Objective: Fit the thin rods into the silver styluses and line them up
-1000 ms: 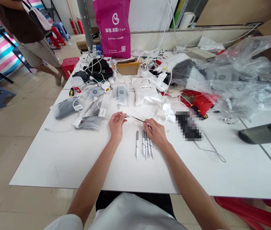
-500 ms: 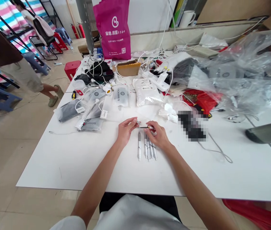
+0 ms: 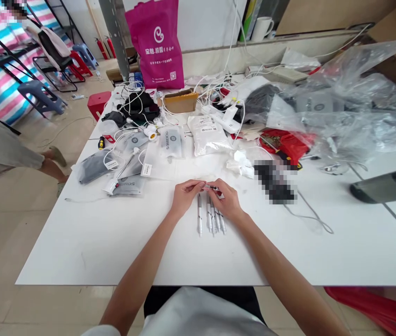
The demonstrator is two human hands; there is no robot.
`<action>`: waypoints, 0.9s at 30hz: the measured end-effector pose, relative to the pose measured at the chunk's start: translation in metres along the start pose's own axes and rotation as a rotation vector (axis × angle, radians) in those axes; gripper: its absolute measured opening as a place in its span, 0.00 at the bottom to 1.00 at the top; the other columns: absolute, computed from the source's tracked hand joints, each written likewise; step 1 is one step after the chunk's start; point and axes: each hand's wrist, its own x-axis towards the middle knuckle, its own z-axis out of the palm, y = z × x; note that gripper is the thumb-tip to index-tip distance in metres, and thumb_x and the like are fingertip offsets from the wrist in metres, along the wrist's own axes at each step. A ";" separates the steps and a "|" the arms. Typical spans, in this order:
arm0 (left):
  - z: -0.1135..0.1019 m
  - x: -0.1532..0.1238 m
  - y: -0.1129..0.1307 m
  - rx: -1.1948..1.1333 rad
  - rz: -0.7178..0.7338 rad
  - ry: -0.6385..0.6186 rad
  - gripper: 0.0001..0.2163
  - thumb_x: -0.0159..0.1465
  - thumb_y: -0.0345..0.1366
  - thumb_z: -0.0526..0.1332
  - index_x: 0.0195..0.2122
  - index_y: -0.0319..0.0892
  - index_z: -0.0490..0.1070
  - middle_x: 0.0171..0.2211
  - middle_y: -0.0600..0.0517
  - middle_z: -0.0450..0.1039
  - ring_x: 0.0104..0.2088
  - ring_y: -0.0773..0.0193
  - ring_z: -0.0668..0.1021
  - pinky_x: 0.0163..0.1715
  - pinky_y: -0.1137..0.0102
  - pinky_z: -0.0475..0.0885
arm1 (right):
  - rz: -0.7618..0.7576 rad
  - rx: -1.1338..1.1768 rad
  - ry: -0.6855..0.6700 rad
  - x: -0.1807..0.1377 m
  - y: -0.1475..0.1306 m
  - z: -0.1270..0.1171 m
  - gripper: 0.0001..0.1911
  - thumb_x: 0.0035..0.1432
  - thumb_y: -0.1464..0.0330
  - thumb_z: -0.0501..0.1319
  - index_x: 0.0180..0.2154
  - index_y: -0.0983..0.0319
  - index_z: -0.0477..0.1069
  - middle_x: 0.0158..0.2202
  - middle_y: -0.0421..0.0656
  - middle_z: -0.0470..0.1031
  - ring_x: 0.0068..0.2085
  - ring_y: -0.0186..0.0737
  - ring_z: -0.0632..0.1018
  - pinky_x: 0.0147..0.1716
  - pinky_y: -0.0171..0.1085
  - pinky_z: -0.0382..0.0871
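Observation:
My left hand (image 3: 184,196) and my right hand (image 3: 226,199) meet over the white table (image 3: 114,242), fingers pinched on the two ends of a slim pen (image 3: 209,187) held level just above the surface. The pen is mostly hidden by my fingertips. Directly below my hands lie several white and silver pens (image 3: 212,217) side by side, pointing toward me. My right hand rests against their far ends.
Behind the pens are sealed grey pouches (image 3: 172,140), a white packet (image 3: 208,134), white cables, a magenta bag (image 3: 158,44) and crumpled clear plastic (image 3: 352,112) at right. A blurred dark object (image 3: 275,182) lies right of my hands. A person's leg (image 3: 5,151) shows at left.
My hands have come together: the long thin refill that spanned between them has slid in, so only a short pen shows between my fingertips. The person at left has walked further left.

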 end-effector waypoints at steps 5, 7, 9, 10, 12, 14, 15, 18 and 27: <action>-0.001 -0.001 0.002 0.013 0.032 -0.035 0.12 0.63 0.45 0.73 0.42 0.45 0.86 0.43 0.46 0.84 0.46 0.55 0.84 0.52 0.60 0.78 | -0.021 -0.004 0.013 0.000 0.002 0.000 0.07 0.73 0.63 0.61 0.49 0.55 0.74 0.34 0.41 0.76 0.30 0.36 0.74 0.28 0.38 0.72; -0.002 -0.001 0.002 0.030 0.076 -0.075 0.12 0.64 0.44 0.72 0.45 0.46 0.86 0.48 0.45 0.83 0.50 0.53 0.83 0.54 0.58 0.77 | -0.013 0.002 0.026 0.000 0.004 0.001 0.07 0.73 0.62 0.61 0.49 0.55 0.74 0.34 0.41 0.75 0.29 0.37 0.74 0.28 0.38 0.72; -0.004 -0.002 0.003 0.098 0.143 -0.102 0.11 0.64 0.43 0.72 0.47 0.49 0.85 0.50 0.45 0.82 0.53 0.52 0.81 0.57 0.56 0.76 | 0.004 0.000 0.032 0.000 0.005 0.001 0.08 0.73 0.60 0.61 0.48 0.55 0.74 0.34 0.41 0.75 0.29 0.37 0.73 0.27 0.38 0.72; -0.004 -0.002 0.002 0.144 0.185 -0.102 0.11 0.64 0.42 0.73 0.47 0.50 0.85 0.50 0.45 0.81 0.54 0.52 0.81 0.59 0.55 0.75 | 0.012 -0.001 0.032 0.000 0.005 0.001 0.09 0.73 0.59 0.61 0.48 0.55 0.74 0.34 0.41 0.75 0.28 0.37 0.72 0.27 0.38 0.72; -0.004 -0.004 0.002 0.227 0.271 -0.091 0.11 0.64 0.41 0.73 0.48 0.52 0.85 0.50 0.45 0.81 0.53 0.52 0.81 0.59 0.55 0.74 | 0.021 -0.002 0.024 0.000 0.005 0.000 0.10 0.72 0.57 0.62 0.46 0.55 0.75 0.32 0.40 0.74 0.28 0.37 0.72 0.28 0.38 0.71; -0.003 -0.006 0.001 0.262 0.324 -0.090 0.12 0.65 0.41 0.71 0.50 0.53 0.85 0.49 0.46 0.81 0.52 0.52 0.81 0.58 0.56 0.74 | 0.032 -0.002 0.012 0.001 0.004 0.000 0.11 0.72 0.56 0.62 0.44 0.55 0.75 0.32 0.40 0.74 0.28 0.36 0.72 0.28 0.38 0.71; -0.002 -0.007 0.001 0.265 0.332 -0.093 0.12 0.67 0.41 0.70 0.51 0.53 0.84 0.48 0.46 0.81 0.51 0.53 0.81 0.57 0.57 0.74 | 0.039 0.000 0.010 0.001 0.003 -0.001 0.12 0.71 0.55 0.63 0.44 0.56 0.76 0.32 0.40 0.75 0.28 0.36 0.73 0.27 0.38 0.70; 0.002 -0.010 0.001 0.205 0.294 -0.063 0.16 0.68 0.42 0.69 0.57 0.52 0.81 0.50 0.46 0.79 0.46 0.58 0.82 0.53 0.61 0.77 | 0.077 0.014 0.014 0.002 0.002 -0.002 0.12 0.72 0.55 0.62 0.43 0.57 0.75 0.34 0.41 0.77 0.28 0.35 0.72 0.27 0.37 0.70; -0.007 -0.001 0.010 -0.070 0.117 0.034 0.19 0.62 0.47 0.74 0.53 0.51 0.81 0.64 0.45 0.69 0.50 0.52 0.84 0.36 0.63 0.85 | 0.170 -0.009 0.030 0.002 0.006 -0.002 0.13 0.74 0.56 0.57 0.45 0.58 0.73 0.34 0.42 0.76 0.27 0.35 0.68 0.28 0.37 0.69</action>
